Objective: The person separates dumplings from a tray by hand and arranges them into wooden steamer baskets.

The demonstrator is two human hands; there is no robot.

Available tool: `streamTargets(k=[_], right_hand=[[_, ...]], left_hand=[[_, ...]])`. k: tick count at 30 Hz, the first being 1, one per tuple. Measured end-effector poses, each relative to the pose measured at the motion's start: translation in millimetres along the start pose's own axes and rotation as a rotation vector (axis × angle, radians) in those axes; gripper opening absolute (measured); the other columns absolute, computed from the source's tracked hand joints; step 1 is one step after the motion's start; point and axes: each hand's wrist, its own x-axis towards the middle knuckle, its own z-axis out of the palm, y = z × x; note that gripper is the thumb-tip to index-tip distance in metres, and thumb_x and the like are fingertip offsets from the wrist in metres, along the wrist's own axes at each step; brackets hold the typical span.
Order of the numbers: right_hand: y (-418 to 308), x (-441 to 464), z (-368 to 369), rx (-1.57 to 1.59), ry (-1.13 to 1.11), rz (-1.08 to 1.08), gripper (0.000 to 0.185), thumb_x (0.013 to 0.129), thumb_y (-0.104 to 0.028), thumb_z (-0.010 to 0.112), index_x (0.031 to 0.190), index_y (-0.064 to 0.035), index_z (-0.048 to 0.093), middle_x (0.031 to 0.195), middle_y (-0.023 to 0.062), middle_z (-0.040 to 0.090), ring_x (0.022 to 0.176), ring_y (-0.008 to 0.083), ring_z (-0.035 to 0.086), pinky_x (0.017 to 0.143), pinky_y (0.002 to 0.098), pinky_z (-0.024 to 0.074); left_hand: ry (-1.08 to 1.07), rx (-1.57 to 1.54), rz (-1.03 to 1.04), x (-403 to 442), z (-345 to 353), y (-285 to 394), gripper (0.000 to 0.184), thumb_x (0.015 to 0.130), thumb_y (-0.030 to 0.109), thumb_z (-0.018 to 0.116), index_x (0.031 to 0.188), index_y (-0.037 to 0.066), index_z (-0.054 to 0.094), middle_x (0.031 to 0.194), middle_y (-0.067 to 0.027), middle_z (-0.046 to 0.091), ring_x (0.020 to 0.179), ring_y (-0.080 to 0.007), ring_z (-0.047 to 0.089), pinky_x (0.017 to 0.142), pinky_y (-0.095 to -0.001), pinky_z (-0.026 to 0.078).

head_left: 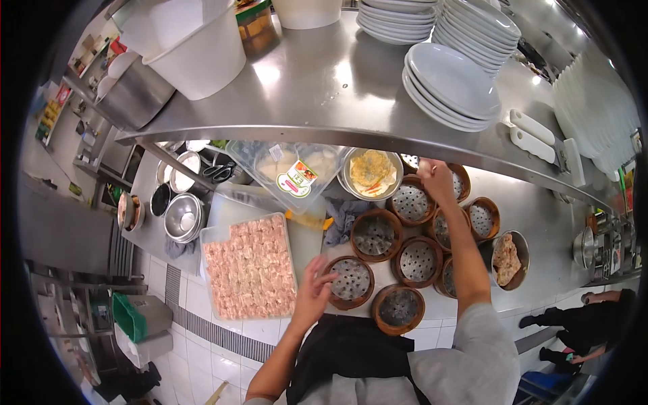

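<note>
My left hand [313, 290] hovers with fingers apart between a tray of pale pink meat dumplings [250, 270] and the nearest round steamer basket [351, 278]. Nothing shows in its fingers. My right hand [435, 179] reaches out to the back steamer baskets, close under the shelf edge. Its fingers look curled together; what they hold, if anything, is too small to make out. Several brown-rimmed baskets with perforated discs inside stand around my right arm, among them a middle one [416, 262] and a front one [398, 308].
A shelf [304, 88] overhangs the worktop, bearing plate stacks [452, 81] and a white tub [202, 57]. Behind the baskets are a bowl of yellow filling [371, 174] and a clear plastic container [293, 175]. A bowl of raw meat [506, 260] stands right. Another person [594, 324] is at right.
</note>
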Motion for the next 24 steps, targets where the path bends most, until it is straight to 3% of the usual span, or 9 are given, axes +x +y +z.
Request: streamTargets(k=[3, 9, 11, 12, 14, 16, 20, 22, 24], right_hand=[[31, 59, 39, -0.343, -0.113, -0.063, 0.025, 0.084, -0.024, 0.056, 0.093, -0.0024, 0.066, 0.092, 0.0229, 0.066, 0.090, 0.0386, 0.063, 0.080, 0.0487, 0.0492], [105, 98, 104, -0.471, -0.061, -0.358, 0.027, 0.085, -0.029, 0.057, 0.094, -0.0066, 0.069, 0.093, 0.0185, 0.068, 0.087, 0.0395, 0.065, 0.078, 0.0463, 0.0509], [53, 74, 70, -0.429, -0.088, -0.279, 0.035, 0.087, -0.027, 0.061, 0.113, -0.0044, 0.065, 0.097, 0.0197, 0.068, 0.093, 0.0378, 0.065, 0.082, 0.0441, 0.0508], [-29, 58, 35, -0.219, -0.157, 0.118, 0.031, 0.087, -0.020, 0.062, 0.112, -0.0025, 0.064, 0.099, 0.0209, 0.067, 0.094, 0.0376, 0.064, 0.083, 0.0432, 0.0503], [-6, 35, 37, -0.105, 0.207, -0.217, 0.026, 0.088, -0.013, 0.060, 0.111, -0.0026, 0.064, 0.101, 0.0198, 0.067, 0.092, 0.0362, 0.065, 0.081, 0.0419, 0.0505], [-88, -14, 19, -0.009, 0.240, -0.022, 0.018, 0.088, -0.011, 0.057, 0.102, -0.0031, 0.065, 0.091, 0.0157, 0.066, 0.077, 0.0275, 0.064, 0.072, 0.0378, 0.0501], [-173, -108, 53, 0.197, -0.135, -0.237, 0.016, 0.086, -0.009, 0.063, 0.103, -0.0053, 0.063, 0.089, 0.0079, 0.069, 0.075, 0.0200, 0.066, 0.069, 0.0318, 0.0513], [-216, -155, 77, 0.464, -0.518, -0.054, 0.021, 0.084, -0.010, 0.066, 0.105, -0.0059, 0.063, 0.091, 0.0077, 0.069, 0.067, 0.0157, 0.064, 0.060, 0.0290, 0.0519], [-228, -198, 110, 0.564, -0.667, -0.038, 0.035, 0.080, -0.011, 0.071, 0.113, -0.0046, 0.060, 0.091, 0.0100, 0.067, 0.067, 0.0162, 0.064, 0.062, 0.0292, 0.0523]], left_hand=[[0.127, 0.128, -0.049, -17, -36, -5, 0.073, 0.084, -0.016, 0.043, 0.149, 0.007, 0.020, 0.144, -0.0168, 0.037, 0.114, -0.0255, 0.059, 0.094, -0.0299, 0.048], [0.453, 0.125, -0.047, -44, -92, 17, 0.070, 0.084, -0.014, 0.045, 0.147, 0.008, 0.026, 0.140, -0.0159, 0.043, 0.114, -0.0243, 0.059, 0.093, -0.0322, 0.049], [0.546, 0.166, -0.023, -52, -113, 22, 0.068, 0.084, -0.012, 0.047, 0.146, 0.008, 0.028, 0.139, -0.0156, 0.045, 0.115, -0.0242, 0.058, 0.092, -0.0337, 0.049], [0.567, 0.285, -0.003, -50, -123, 22, 0.063, 0.085, -0.008, 0.050, 0.144, 0.008, 0.033, 0.134, -0.0154, 0.050, 0.114, -0.0249, 0.059, 0.090, -0.0341, 0.049], [0.597, 0.401, 0.016, -39, -144, 25, 0.059, 0.086, -0.004, 0.054, 0.141, 0.007, 0.038, 0.129, -0.0153, 0.056, 0.113, -0.0257, 0.059, 0.089, -0.0345, 0.049], [0.565, 0.814, 0.121, -20, -167, 32, 0.049, 0.085, 0.004, 0.061, 0.133, 0.006, 0.049, 0.124, -0.0167, 0.059, 0.111, -0.0340, 0.058, 0.096, -0.0436, 0.045], [0.631, 0.968, 0.140, 50, -204, 23, 0.041, 0.084, 0.015, 0.066, 0.122, 0.005, 0.056, 0.123, -0.0179, 0.058, 0.106, -0.0398, 0.058, 0.097, -0.0475, 0.042], [0.486, 1.113, -0.239, 78, -214, 22, 0.043, 0.083, 0.023, 0.067, 0.121, 0.005, 0.056, 0.113, -0.0192, 0.063, 0.099, -0.0393, 0.060, 0.094, -0.0473, 0.043], [0.430, 1.145, -0.207, 89, -213, 28, 0.048, 0.083, 0.026, 0.067, 0.123, 0.004, 0.051, 0.106, -0.0203, 0.064, 0.096, -0.0404, 0.061, 0.090, -0.0474, 0.045]])
